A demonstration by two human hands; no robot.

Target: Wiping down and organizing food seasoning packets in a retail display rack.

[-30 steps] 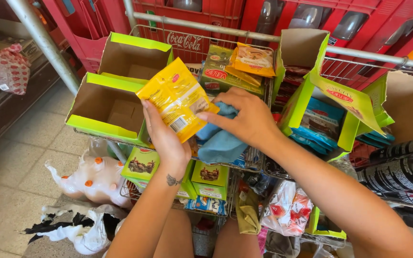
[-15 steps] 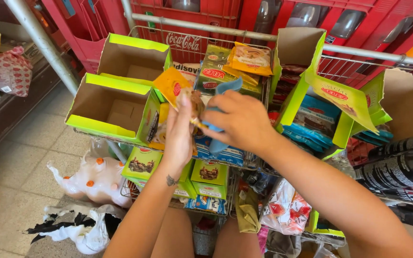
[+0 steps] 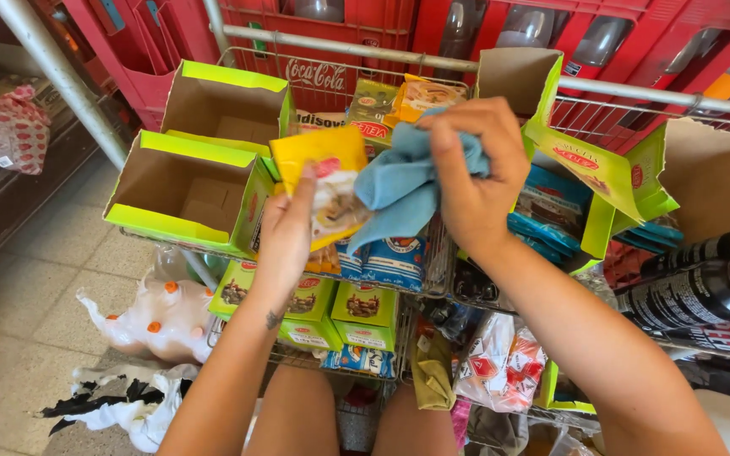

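Wiping step: your left hand grips the yellow packet upright over the cart, right hand clenches the blue cloth against it; next needs a firm stroke across the face.

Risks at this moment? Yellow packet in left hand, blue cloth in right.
1. The left hand pinches the yellow foil packet only along one edge; wiping pressure from the blue cloth in the right hand may knock it loose.
2. A dropped packet would likely fall into the cluttered wire cart basket or the open green cardboard box beside it.
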